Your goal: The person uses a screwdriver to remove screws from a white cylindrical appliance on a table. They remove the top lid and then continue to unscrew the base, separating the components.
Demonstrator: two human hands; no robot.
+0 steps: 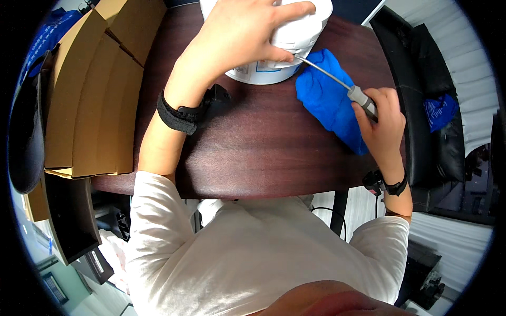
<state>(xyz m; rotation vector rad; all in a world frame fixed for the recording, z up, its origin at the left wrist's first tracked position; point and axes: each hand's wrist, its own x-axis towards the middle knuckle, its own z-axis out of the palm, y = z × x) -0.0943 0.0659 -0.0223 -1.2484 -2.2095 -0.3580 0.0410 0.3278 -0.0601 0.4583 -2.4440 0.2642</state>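
A white round bucket [266,76] with a white lid [300,31] stands at the far side of the dark wooden table [263,137], cut off by the top edge of the view. My left hand [247,31] grips its lid from above, thumb down at the rim and a finger stretched across the top. In my right hand [387,121] is a flat-shafted screwdriver [361,100] with a grey handle. Its metal shaft points up and left, and the tip meets the lid's rim beside my left thumb. Under the shaft lies a crumpled blue cloth [329,108].
Tall cardboard boxes [89,105] line the table's left end. A black sofa [416,100] with a blue item [441,112] on it stands beyond the right edge. Each wrist wears a black strap [176,116] with a small device.
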